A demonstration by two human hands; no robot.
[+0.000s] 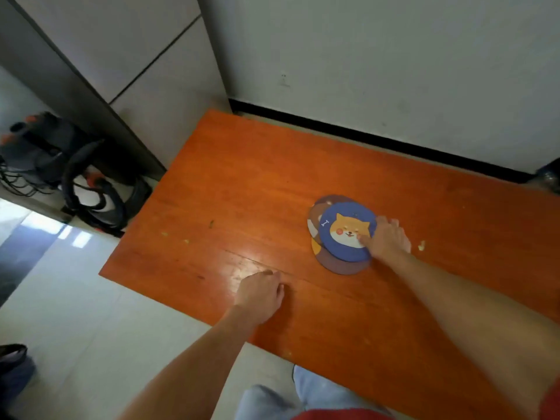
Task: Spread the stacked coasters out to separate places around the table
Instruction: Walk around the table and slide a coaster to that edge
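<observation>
A loose stack of round coasters (pixel 333 263) lies on the orange wooden table (pixel 242 183), right of its middle. The top coaster (pixel 339 237) is blue with a cartoon dog face; brownish coasters stick out beneath it on the left and front. My right hand (pixel 389 241) rests at the stack's right edge, thumb pressed on the blue coaster's top and fingers at its rim. My left hand (pixel 260 294) rests palm down on the table near the front edge, left of the stack, fingers curled, holding nothing.
A grey cabinet (pixel 145 86) stands against the table's far left corner, a white wall behind. Black equipment with cables (pixel 75 177) sits on the tiled floor to the left. Small crumbs dot the table surface. A dark object (pixel 550 177) sits at the far right edge.
</observation>
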